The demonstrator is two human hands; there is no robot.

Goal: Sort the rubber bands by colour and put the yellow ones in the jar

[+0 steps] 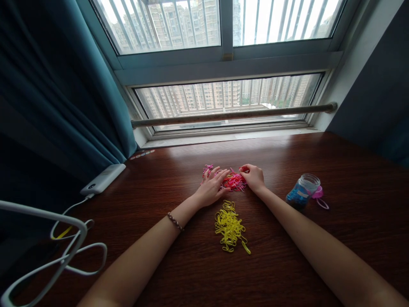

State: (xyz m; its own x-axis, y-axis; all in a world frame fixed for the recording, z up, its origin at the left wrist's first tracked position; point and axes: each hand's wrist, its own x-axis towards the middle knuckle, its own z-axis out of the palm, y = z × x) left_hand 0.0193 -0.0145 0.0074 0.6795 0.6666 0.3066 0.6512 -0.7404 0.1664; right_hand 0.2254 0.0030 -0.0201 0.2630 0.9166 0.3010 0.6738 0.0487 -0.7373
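Note:
My left hand (212,187) lies over the left part of a pile of pink and red rubber bands (234,181), its fingers spread and covering some of them. At the pile's right edge, my right hand (253,176) has thumb and forefinger pinched together; what sits between the fingertips is too small to make out. Nearer to me, between my forearms, a heap of yellow rubber bands (230,226) is spread on the brown wooden table (191,264).
Right of my right forearm, a clear jar (302,190) with blue contents leans beside a pink lid (317,192). A white power bank (104,179) with a white cable (83,232) lies at the left, near a blue curtain (105,106). A window with a rail (233,115) closes off the back.

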